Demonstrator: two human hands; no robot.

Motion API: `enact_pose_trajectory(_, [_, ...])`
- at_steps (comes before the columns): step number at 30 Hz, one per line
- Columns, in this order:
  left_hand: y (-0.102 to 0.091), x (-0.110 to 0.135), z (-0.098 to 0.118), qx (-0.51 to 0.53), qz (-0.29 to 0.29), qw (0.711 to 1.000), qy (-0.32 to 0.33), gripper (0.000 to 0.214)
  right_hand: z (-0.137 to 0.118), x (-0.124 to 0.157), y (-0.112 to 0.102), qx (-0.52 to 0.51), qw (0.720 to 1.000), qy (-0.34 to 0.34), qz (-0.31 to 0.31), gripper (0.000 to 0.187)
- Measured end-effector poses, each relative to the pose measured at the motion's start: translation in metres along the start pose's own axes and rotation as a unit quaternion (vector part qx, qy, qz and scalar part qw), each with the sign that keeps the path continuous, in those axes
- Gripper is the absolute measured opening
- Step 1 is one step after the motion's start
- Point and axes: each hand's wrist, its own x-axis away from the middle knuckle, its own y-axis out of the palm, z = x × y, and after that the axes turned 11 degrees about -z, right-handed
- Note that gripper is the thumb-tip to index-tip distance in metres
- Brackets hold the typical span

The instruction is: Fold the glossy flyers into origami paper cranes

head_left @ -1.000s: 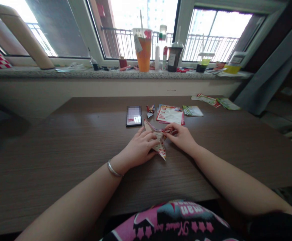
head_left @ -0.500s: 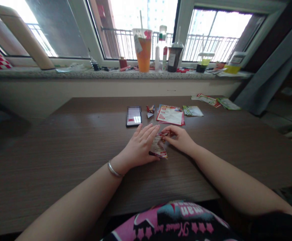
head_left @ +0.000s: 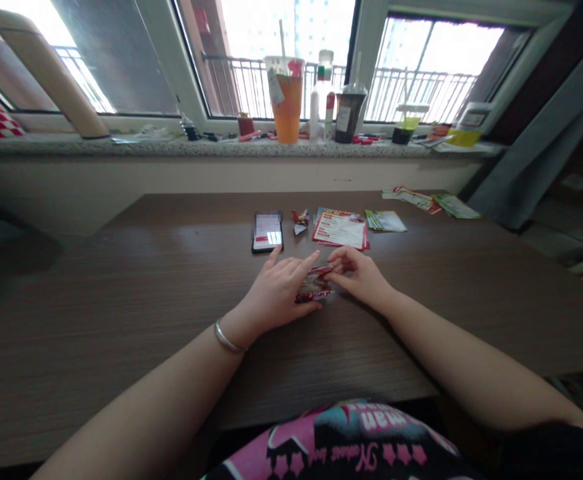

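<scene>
A small red-and-white printed paper [head_left: 316,285], folded or curled, lies between my hands over the near middle of the table. My left hand [head_left: 281,288] covers its left part, fingers along the far side and thumb at the near edge, so it is held between them. My right hand [head_left: 355,272] pinches the paper's right end with thumb and fingertips. Just beyond my left fingers lies a phone [head_left: 267,231] with its screen lit. A stack of printed sheets [head_left: 340,229] sits past the paper, and a small folded paper piece [head_left: 300,220] rests between phone and stack.
Green-and-white cards [head_left: 385,221] lie right of the stack, with more leaflets [head_left: 416,200] at the table's far right. On the windowsill [head_left: 171,148] stand an orange drink cup [head_left: 289,107], a dark drink cup [head_left: 347,117], bottles and small items.
The paper's near edge has risen and curled toward its far edge, making it look narrower. My left fingers have bent and shifted slightly; my right hand stays at the right end.
</scene>
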Motion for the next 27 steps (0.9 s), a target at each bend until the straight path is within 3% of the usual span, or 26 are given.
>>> enact_pose_trajectory(8, [0.003,-0.002,-0.003,0.039,0.040,0.998,-0.033,0.068,-0.005,0.001,0.001,0.016,0.999,-0.032,0.011,0.012])
enact_pose_trajectory(15, [0.003,-0.002,-0.003,0.076,0.075,0.993,-0.042,0.054,-0.007,0.001,0.001,0.081,0.996,-0.025,-0.013,0.023])
enact_pose_trajectory(21, [-0.001,-0.002,-0.001,0.107,0.085,0.990,-0.042,0.037,-0.005,0.000,0.001,0.104,0.994,-0.021,0.007,0.012])
enact_pose_trajectory(27, [-0.001,-0.003,0.000,0.125,0.120,0.984,-0.036,0.024,-0.011,0.002,0.002,0.076,0.995,-0.046,0.041,0.012])
